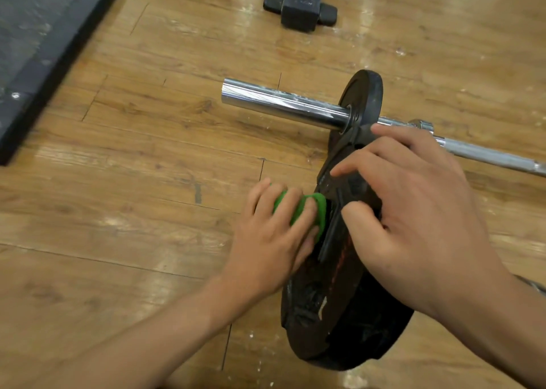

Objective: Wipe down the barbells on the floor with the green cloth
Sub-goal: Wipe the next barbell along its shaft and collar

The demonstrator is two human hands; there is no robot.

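A chrome barbell [283,105] lies across the wooden floor with a small black plate [365,93] on its sleeve. Closer to me stands a larger black weight plate [331,306], upright on its edge. My left hand [266,241] holds the bunched green cloth [317,211] and presses it against the plate's left face. My right hand [413,205] grips the top rim of that large plate, thumb on the near face and fingers curled over the far side. A second bar's end shows at the right edge behind my right forearm.
A black bench foot [300,3] stands on the floor at the top centre. A dark rubber mat [32,49] with a raised edge covers the top left corner. Bare wooden floor [133,182] stretches to the left of the plates.
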